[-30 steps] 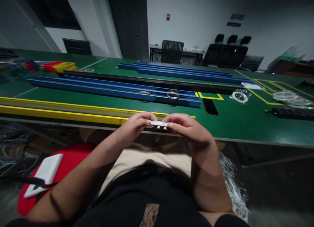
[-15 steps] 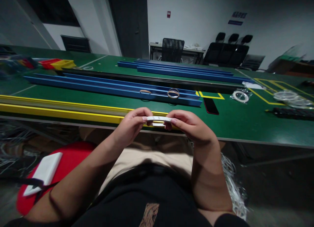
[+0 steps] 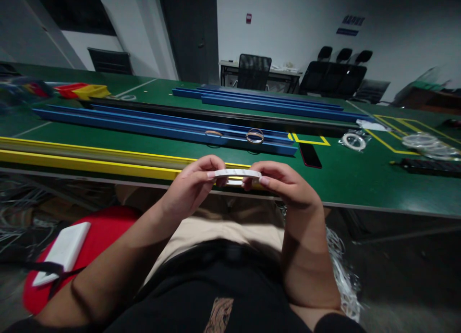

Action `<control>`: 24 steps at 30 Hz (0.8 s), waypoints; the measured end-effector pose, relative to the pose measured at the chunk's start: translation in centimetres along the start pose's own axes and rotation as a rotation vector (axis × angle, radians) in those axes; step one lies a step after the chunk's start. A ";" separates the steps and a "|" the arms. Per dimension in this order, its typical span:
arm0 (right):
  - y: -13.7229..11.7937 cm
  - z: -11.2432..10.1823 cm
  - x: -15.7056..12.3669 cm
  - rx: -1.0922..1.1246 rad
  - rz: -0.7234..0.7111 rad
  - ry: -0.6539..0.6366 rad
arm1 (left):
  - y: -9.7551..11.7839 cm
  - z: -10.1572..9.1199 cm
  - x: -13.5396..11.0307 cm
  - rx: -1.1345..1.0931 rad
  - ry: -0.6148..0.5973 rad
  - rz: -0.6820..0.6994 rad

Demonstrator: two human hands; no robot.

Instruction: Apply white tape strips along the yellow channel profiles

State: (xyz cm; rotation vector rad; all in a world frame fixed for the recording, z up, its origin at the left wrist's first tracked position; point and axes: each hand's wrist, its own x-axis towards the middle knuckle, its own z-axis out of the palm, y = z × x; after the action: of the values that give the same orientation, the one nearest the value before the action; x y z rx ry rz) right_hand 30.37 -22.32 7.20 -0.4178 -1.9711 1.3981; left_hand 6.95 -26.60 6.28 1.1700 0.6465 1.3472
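Left hand (image 3: 188, 185) + right hand (image 3: 291, 185) hold white ring (image 3: 239, 172) | marks (image 3: 235, 171) illegible | wall lettering (image 3: 353, 20) illegible

Dark door (image 3: 194, 25), black chair (image 3: 254, 71) (mesh-backed)

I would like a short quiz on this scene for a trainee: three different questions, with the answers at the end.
1. True or false: only the left hand touches the white ring.
2. The nearest rail is: A) blue; B) yellow; C) black.
3. Fill in: the phone lies on the ____ table.

Key: 1. False, the right hand holds it too. 2. B. 3. Green.
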 end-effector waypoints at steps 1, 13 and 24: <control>0.2 -0.1 -0.1 0.053 0.002 -0.014 | 0.0 0.0 0.0 -0.004 -0.008 0.000; -0.6 0.5 -0.2 -0.003 0.038 0.018 | -0.5 -0.4 -0.3 0.158 -0.229 -0.112; -1.2 0.4 -0.5 -0.141 -0.022 0.017 | 0.9 0.5 -1.0 0.228 -0.227 -0.164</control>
State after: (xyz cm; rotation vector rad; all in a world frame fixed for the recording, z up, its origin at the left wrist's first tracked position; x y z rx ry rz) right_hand 30.60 -23.29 8.07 -0.4690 -2.0613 1.2427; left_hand 6.90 -27.85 6.99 1.3968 0.7271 1.0040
